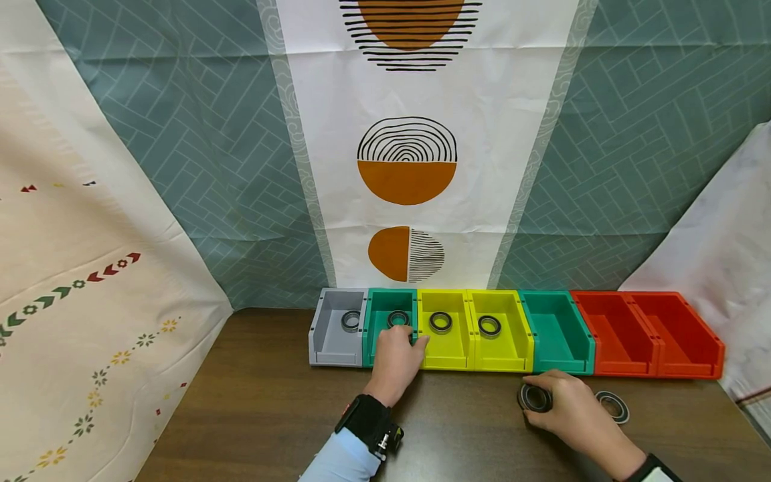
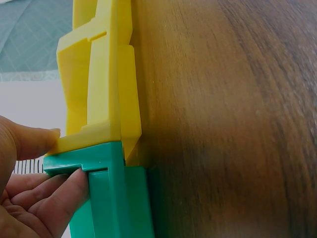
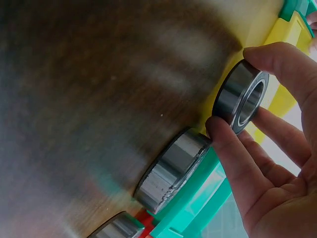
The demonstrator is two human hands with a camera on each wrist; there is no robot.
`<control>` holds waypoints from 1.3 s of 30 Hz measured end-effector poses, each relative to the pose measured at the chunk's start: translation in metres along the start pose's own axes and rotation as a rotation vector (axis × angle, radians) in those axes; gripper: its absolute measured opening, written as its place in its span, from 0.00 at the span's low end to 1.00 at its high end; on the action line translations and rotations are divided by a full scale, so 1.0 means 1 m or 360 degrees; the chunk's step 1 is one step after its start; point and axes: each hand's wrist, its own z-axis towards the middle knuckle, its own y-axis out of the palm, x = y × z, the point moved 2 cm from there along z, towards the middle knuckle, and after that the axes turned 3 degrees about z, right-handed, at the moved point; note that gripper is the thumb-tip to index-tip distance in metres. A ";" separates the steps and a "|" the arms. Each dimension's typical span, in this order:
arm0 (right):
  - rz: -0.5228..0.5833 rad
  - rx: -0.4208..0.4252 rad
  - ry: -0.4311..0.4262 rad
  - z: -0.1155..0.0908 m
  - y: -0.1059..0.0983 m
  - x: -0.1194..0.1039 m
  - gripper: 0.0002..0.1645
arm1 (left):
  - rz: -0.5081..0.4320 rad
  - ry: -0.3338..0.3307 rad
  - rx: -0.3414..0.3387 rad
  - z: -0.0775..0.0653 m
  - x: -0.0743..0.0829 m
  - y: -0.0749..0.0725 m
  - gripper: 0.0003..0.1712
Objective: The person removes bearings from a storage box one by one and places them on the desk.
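Note:
My left hand (image 1: 395,358) pinches the adjoining side walls of a green bin (image 2: 106,198) and a yellow bin (image 2: 94,136). Its thumb lies on the yellow side, its fingers on the green side. In front of the row, my right hand (image 1: 569,405) holds a ball bearing (image 3: 237,96) by its rim between thumb and fingers. Two more bearings rest on the table by that hand: a larger bearing (image 3: 173,168) and another bearing (image 3: 119,228). Only one loose bearing (image 1: 613,407) shows in the head view. Single bearings lie in the grey bin (image 1: 328,345), green bin and two yellow bins.
To the right in the same row stand another green bin (image 1: 557,335) and two red bins (image 1: 680,328), with no bearings seen inside. The row runs along the back of a brown wooden table (image 1: 241,415). Patterned cloths (image 1: 409,94) hang behind and at both sides.

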 end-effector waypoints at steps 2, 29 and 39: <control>-0.0008 -0.0015 0.0002 0.001 0.000 0.000 0.33 | -0.0004 -0.0003 -0.0005 0.000 0.000 0.000 0.25; -0.0049 -0.0130 0.0058 0.011 -0.012 -0.011 0.27 | -0.0001 -0.0022 -0.0027 0.000 0.000 -0.001 0.26; -0.0039 0.0176 -0.0098 0.035 -0.030 -0.037 0.24 | 0.0018 -0.0008 -0.0018 0.000 -0.001 0.000 0.26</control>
